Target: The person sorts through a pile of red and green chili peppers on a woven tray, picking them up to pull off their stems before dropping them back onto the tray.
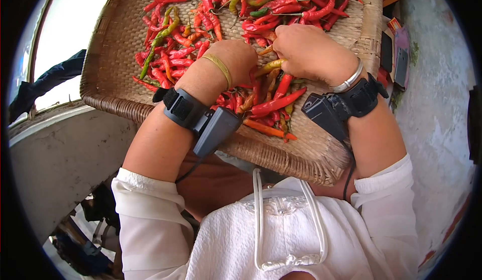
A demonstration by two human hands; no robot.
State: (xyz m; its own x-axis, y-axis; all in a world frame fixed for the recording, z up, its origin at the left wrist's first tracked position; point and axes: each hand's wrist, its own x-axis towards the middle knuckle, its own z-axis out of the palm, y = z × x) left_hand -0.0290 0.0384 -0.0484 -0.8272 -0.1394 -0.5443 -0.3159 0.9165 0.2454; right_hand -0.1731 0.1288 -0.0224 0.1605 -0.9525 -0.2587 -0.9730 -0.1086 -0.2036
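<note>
My left hand is curled over the chili peppers in the middle of the basket. Its fingertips are hidden under the hand, so what they hold does not show. Beside it, my right hand is closed, with the end of a yellow-green chili pepper at its thumb and fingers. Red chili peppers lie in a small heap just below both hands. More red ones are to the left, along with a long green chili pepper. A large pile covers the far part.
The woven basket rests over my lap, its thick rim nearest me. A window with dark cloth is at the left. A phone-like dark object and boxes stand past the right rim. Wrist devices with cables are strapped to both arms.
</note>
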